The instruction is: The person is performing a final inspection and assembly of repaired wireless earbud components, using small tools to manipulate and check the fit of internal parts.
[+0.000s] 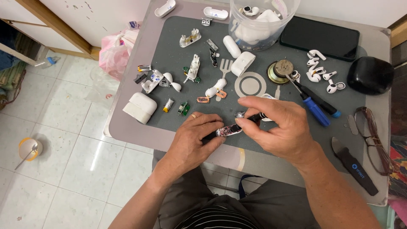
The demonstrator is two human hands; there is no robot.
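Left hand [193,138] pinches the small circuit board [227,129] (keep it steady); right hand [277,123] grips the black tool [254,118], tip pressing lightly.

Left hand [193,138] pinching small circuit board [228,129], right hand [277,125] pressing black tool [253,118] onto it; grey mat [178,63] strewn with white earbud parts [321,72]

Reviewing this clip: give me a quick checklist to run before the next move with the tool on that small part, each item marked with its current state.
1. Left hand pinches the small part: ok.
2. Right hand grips the black tool: ok.
3. Tool tip meets the part: cannot tell, fingers hide it.
4. Work is above the grey mat: ok.
5. Blue screwdriver lies close to the right hand: ok.
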